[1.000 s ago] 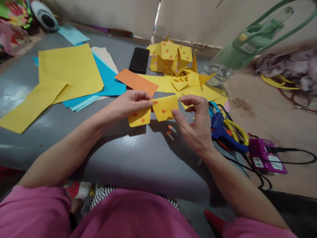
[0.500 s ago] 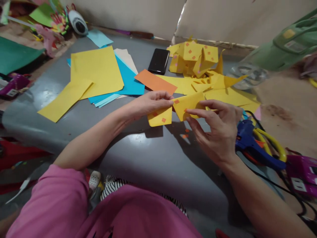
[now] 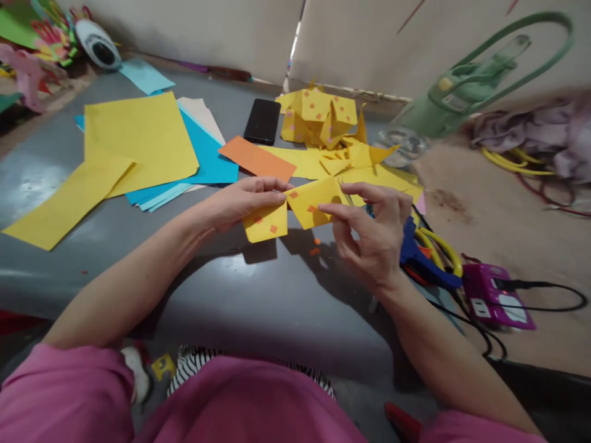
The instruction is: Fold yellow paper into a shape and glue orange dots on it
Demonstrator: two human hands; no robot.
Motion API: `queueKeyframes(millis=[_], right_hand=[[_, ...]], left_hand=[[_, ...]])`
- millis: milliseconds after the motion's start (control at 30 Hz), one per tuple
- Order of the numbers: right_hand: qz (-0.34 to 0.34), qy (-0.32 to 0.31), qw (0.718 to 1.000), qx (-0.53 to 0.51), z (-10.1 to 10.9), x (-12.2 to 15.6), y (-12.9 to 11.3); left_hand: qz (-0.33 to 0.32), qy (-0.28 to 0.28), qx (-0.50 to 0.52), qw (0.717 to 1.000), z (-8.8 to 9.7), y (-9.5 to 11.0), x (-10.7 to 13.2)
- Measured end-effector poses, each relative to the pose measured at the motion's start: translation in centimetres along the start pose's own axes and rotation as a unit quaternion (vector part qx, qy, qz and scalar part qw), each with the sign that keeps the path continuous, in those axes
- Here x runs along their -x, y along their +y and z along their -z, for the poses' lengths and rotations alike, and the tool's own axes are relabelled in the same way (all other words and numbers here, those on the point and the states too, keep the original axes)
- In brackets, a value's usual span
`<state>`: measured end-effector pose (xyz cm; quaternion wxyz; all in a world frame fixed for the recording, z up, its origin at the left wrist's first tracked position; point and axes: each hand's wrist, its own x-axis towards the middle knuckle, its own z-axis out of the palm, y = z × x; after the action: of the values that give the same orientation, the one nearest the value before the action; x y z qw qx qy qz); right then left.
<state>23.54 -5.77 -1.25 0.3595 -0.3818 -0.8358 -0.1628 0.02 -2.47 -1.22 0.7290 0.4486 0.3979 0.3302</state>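
My left hand [image 3: 253, 200] is closed on a folded piece of yellow paper [image 3: 302, 212], gripping it near its middle between thumb and fingers. Small orange paper squares [image 3: 274, 229] dot both halves of the piece. My right hand [image 3: 372, 231] has its fingers apart, and one fingertip touches the paper beside an orange square [image 3: 311, 209]. Below the paper, a few loose orange bits [image 3: 314, 247] lie on the grey table [image 3: 221, 289]. Behind my hands stands a folded yellow paper shape [image 3: 318, 114] with orange and pink spots.
Yellow sheets [image 3: 138, 141], blue sheets [image 3: 210, 160] and an orange strip [image 3: 258, 159] lie left of centre. A black phone [image 3: 262, 122] is behind them. A green-topped bottle [image 3: 443, 101], a blue glue gun [image 3: 425, 258] and a purple box [image 3: 496, 295] with cables are at right.
My view has turned right, so everything sits farther left in the picture. My right thumb has drawn back from the paper, and the orange square by the fingertip shows more fully.
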Motion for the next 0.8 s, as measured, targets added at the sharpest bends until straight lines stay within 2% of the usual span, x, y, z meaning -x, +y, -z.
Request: queueKeyframes(millis=[233,367,467,533,633,733,800], right_hand=[[0.051,-0.007,0.999,-0.012,0.09,0.33,0.23],[0.041,-0.045,0.998,0.032,0.15,0.42,-0.02],[0.042,-0.039,0.997,0.046,0.19,0.28,-0.18],[0.031,-0.007,1.0,0.001,0.21,0.11,-0.2],[-0.028,0.026,0.995,-0.095,0.26,-0.1,-0.03],[-0.05,0.004,0.988,-0.144,0.42,-0.17,0.39],[-0.023,-0.024,0.987,-0.155,0.65,-0.23,0.73]], left_hand=[[0.014,0.001,0.005,1.0,-0.23,0.43,0.49],[0.01,-0.025,0.019,0.999,-0.03,0.48,0.62],[0.006,-0.048,0.038,0.998,0.13,0.38,0.5],[0.007,-0.047,0.042,0.998,0.22,0.29,0.37],[0.018,-0.039,0.016,0.999,0.38,0.17,0.23],[0.028,-0.047,-0.02,0.998,0.53,0.11,0.2],[0.035,-0.056,-0.038,0.997,0.59,0.16,0.23]])
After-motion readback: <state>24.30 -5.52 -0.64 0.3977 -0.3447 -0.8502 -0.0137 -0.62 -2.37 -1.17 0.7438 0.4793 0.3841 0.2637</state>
